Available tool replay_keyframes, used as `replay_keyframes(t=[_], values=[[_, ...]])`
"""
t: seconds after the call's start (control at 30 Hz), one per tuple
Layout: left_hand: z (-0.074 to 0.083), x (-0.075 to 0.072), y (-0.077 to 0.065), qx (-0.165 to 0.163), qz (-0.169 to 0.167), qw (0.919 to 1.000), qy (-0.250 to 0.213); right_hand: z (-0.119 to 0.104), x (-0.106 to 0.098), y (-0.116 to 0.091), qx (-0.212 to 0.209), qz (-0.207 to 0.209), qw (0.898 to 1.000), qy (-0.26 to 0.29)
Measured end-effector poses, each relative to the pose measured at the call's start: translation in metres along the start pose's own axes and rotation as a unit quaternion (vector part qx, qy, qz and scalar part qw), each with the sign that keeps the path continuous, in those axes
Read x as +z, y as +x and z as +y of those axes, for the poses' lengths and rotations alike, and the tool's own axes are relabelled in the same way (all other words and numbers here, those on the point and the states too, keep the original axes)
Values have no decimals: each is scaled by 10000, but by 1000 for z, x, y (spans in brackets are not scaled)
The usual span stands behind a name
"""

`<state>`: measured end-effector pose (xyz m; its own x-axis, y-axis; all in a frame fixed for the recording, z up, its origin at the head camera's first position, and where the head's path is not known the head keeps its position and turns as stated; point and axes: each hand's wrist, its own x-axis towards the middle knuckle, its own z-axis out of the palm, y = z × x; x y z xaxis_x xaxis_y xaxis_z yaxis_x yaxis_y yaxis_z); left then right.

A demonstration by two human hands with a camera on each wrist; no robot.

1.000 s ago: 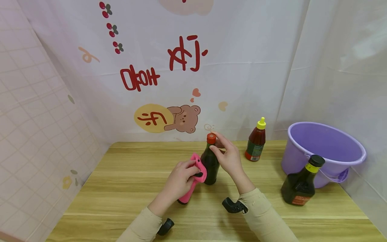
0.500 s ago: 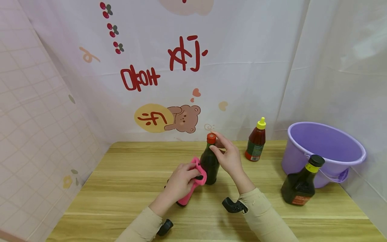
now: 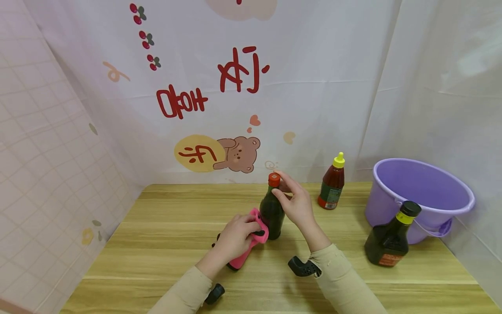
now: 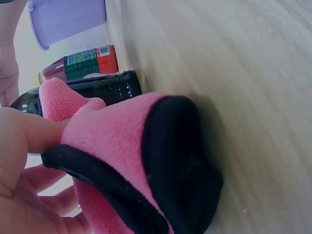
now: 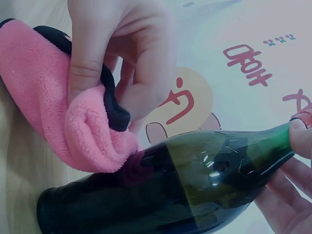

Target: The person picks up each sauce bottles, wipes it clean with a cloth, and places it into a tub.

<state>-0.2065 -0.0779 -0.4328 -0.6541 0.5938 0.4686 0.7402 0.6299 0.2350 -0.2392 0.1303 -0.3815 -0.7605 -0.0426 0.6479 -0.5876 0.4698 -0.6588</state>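
Note:
A dark green glass bottle (image 3: 270, 213) with a red cap (image 3: 274, 179) stands upright mid-table. My right hand (image 3: 296, 201) holds it at the neck, with thumb and fingers about the cap end. In my left hand (image 3: 235, 237) is a pink fleecy cloth (image 3: 243, 258) with black edging, pinched between thumb and fingers. The right wrist view shows a fold of this cloth (image 5: 100, 136) against the side of the bottle (image 5: 195, 190), below its shoulder. Seen from the left wrist, the cloth (image 4: 109, 126) covers part of the bottle (image 4: 109, 87).
Behind to the right stands a red sauce bottle (image 3: 332, 183) with a yellow nozzle. A purple bucket (image 3: 382, 205) is at the far right, with a dark, black-capped bottle (image 3: 388, 244) in front of it. A printed white curtain (image 3: 313, 109) hangs behind the wooden table (image 3: 168, 226).
My left hand has brought the pink cloth a little lower along the bottle's side. The right hand and the bottle have stayed in place.

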Motion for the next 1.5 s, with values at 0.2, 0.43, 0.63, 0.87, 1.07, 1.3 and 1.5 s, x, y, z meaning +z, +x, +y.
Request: replay_keyframes(t=[0.2, 0.43, 0.63, 0.87, 1.07, 1.3, 1.5], values=[[-1, 4, 0, 45, -174, 9996, 205, 1, 0, 0, 10, 21, 10000, 19], [-3, 7, 1, 58, -357, 9989, 313, 1, 0, 0, 71, -4, 10000, 48], [-4, 9, 3, 98, -460, 9985, 273, 1, -1, 0, 126, -7, 9999, 27], [-5, 14, 7, 189, -553, 9975, 397, 2, -1, 0, 98, -5, 9999, 24], [-3, 14, 9, 53, -745, 9959, 508, 1, 0, 0, 14, -9, 10000, -19], [-1, 12, 11, -215, -1014, 9927, 612, 1, 0, 1, 22, -22, 10000, -25], [-3, 13, 11, -112, -970, 9937, 554, 0, 0, 1, 86, -47, 9999, 51]])
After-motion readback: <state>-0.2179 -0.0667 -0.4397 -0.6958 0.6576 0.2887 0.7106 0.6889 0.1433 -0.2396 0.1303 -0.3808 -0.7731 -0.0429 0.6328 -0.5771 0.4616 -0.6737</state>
